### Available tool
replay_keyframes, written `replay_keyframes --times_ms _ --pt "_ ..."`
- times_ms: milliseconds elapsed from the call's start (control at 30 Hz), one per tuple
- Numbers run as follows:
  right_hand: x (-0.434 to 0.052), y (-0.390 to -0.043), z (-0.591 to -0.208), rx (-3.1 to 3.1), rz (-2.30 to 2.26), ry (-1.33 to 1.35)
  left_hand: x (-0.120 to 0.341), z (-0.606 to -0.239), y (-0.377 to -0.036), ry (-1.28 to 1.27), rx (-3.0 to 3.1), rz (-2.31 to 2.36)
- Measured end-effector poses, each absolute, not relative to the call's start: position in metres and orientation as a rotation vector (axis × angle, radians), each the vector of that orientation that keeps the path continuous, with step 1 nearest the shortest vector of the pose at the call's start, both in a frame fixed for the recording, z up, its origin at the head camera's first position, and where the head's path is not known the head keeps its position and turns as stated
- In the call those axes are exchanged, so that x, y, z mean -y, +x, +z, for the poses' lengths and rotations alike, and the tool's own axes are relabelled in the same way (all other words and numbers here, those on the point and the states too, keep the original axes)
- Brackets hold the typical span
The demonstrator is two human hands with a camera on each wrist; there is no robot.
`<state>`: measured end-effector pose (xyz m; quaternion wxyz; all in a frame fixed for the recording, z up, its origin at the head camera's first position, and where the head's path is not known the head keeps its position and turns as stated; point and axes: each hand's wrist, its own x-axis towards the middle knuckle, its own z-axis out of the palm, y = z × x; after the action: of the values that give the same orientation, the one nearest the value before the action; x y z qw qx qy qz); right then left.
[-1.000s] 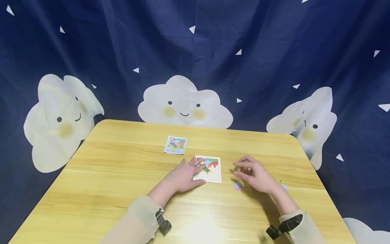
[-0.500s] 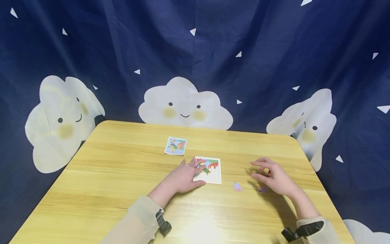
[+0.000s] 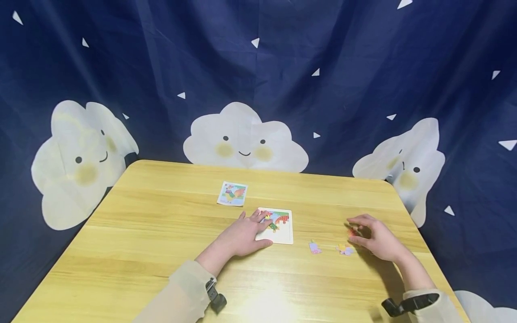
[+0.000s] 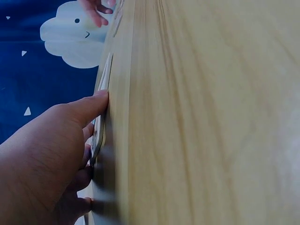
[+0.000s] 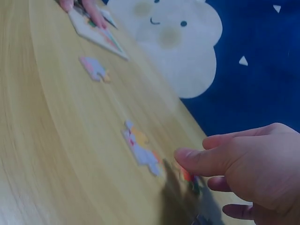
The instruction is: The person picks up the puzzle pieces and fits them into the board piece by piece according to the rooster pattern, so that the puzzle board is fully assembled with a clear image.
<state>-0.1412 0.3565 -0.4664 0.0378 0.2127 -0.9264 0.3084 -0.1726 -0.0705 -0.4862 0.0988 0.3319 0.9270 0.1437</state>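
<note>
Currently, the step in hand appears to be picking up a loose puzzle piece for the puzzle board (image 3: 282, 226) at the middle of the desk (image 3: 161, 233). The left hand (image 3: 242, 235) lies flat on the board's left part, fingers straight, thumb along the near edge; this grip is released and only presses the board down. The right hand (image 3: 377, 242) sits well to the right of the board, with thumb and fingers curled toward a small red piece (image 3: 353, 232) at the fingertips. The right wrist view shows the thumb tip touching or just above that piece (image 5: 187, 176), but whether it is already pinched cannot be told. Two more loose pieces lie on the desk between hand and board: a pale purple-and-yellow piece (image 3: 345, 250) just beside the right hand and a pink-and-blue piece (image 3: 314, 247) nearer the board. A picture card (image 3: 232, 193) lies beyond the board. By judgement, the next move calls for a secure pinch on the red piece, a lift clear of its neighbour, and a carry to the board's open lower area while the left hand steadies the board.
</note>
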Motion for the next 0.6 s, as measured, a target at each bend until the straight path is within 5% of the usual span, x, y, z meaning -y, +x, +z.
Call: replay_keyframes --times_ms 600 --pt "-0.3606 -0.1471 -0.4764 3.001 0.984 0.386 0.0708 -0.4851 -0.1717 0.975 -2.741 0.436"
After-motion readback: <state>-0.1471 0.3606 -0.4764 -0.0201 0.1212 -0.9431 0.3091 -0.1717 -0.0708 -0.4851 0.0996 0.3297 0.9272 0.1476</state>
